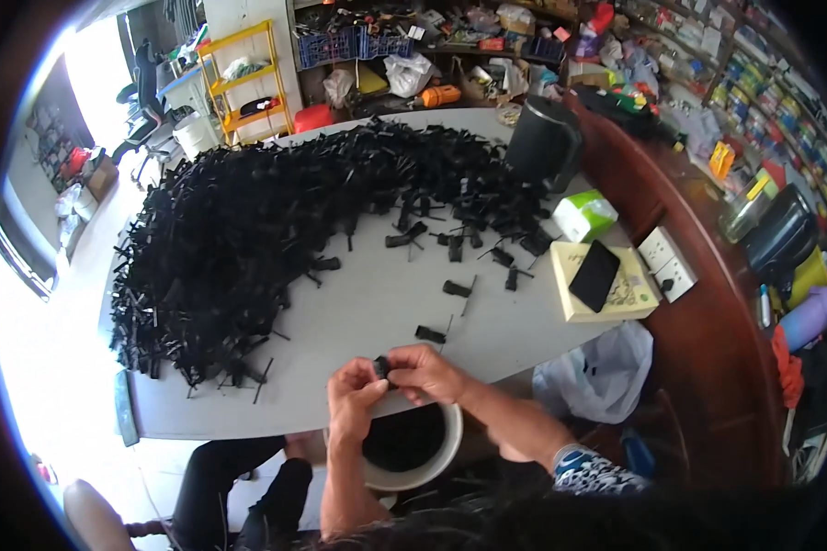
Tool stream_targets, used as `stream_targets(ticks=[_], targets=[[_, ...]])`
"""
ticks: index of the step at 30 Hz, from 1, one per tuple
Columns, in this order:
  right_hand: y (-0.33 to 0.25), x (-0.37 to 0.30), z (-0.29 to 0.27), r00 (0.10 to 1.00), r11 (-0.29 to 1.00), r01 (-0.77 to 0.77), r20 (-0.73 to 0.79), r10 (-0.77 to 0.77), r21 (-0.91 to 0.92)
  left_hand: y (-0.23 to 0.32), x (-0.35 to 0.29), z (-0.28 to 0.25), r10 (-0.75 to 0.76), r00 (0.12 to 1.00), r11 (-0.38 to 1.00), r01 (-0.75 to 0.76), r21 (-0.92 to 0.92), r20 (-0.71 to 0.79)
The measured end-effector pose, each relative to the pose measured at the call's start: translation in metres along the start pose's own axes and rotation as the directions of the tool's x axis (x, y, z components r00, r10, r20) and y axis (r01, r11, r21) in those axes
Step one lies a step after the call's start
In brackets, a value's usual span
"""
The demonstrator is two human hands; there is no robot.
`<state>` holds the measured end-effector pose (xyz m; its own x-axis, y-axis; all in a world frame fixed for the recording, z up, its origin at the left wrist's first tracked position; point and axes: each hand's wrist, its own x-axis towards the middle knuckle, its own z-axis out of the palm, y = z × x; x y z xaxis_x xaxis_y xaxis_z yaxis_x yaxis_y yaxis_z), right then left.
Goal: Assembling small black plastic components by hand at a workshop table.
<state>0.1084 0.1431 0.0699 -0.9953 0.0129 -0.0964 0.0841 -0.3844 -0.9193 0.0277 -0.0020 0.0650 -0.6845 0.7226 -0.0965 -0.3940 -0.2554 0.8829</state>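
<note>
Pinched between the fingertips of both hands is a small black plastic part [381,366], just over the table's near edge. My left hand [351,393] is closed on its left side, and my right hand [424,371] is closed on it from the right. The fingers cover much of it. On the grey-white table [358,312], a large heap of similar black parts with thin stems [239,230] curves across the left and far side. Single black parts [430,334] lie loose beyond my right hand. Below my hands stands a white bucket [457,445] with dark contents.
At the right are a black jug [542,138], a green and white box [585,215], and a phone [595,275] on a yellow box [629,301]. A power socket strip [668,264] and a plastic bag [606,372] sit nearby. Black-trousered legs [234,487] show lower left.
</note>
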Motion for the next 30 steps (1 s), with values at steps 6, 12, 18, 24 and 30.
stream_targets(ticks=[6, 12, 18, 24, 30], targets=[[0.037, 0.003, 0.03, 0.909, 0.797, 0.281, -0.117, -0.399, -0.535, 0.003, -0.026, -0.018, 0.01, 0.995, 0.995, 0.0, 0.097, -0.101], [0.038, -0.007, 0.038, 0.945, 0.784, 0.22, -0.073, -0.319, -0.58, 0.0, -0.041, -0.023, 0.027, 0.998, 0.936, -0.008, 0.352, -0.049], [0.002, -0.003, 0.011, 0.923, 0.67, 0.161, -0.13, -0.362, -0.724, 0.01, -0.01, 0.021, 0.297, 0.955, 0.762, -0.24, 0.602, 0.005], [0.021, -0.009, 0.036, 0.818, 0.553, 0.347, -0.044, -0.574, -0.757, -0.008, -0.023, 0.002, 0.247, 0.964, 0.899, -0.192, 0.395, -0.094], [0.021, -0.018, 0.038, 0.784, 0.473, 0.389, 0.015, -0.621, -0.791, -0.012, -0.032, 0.007, 0.204, 0.965, 0.91, -0.124, 0.395, -0.166]])
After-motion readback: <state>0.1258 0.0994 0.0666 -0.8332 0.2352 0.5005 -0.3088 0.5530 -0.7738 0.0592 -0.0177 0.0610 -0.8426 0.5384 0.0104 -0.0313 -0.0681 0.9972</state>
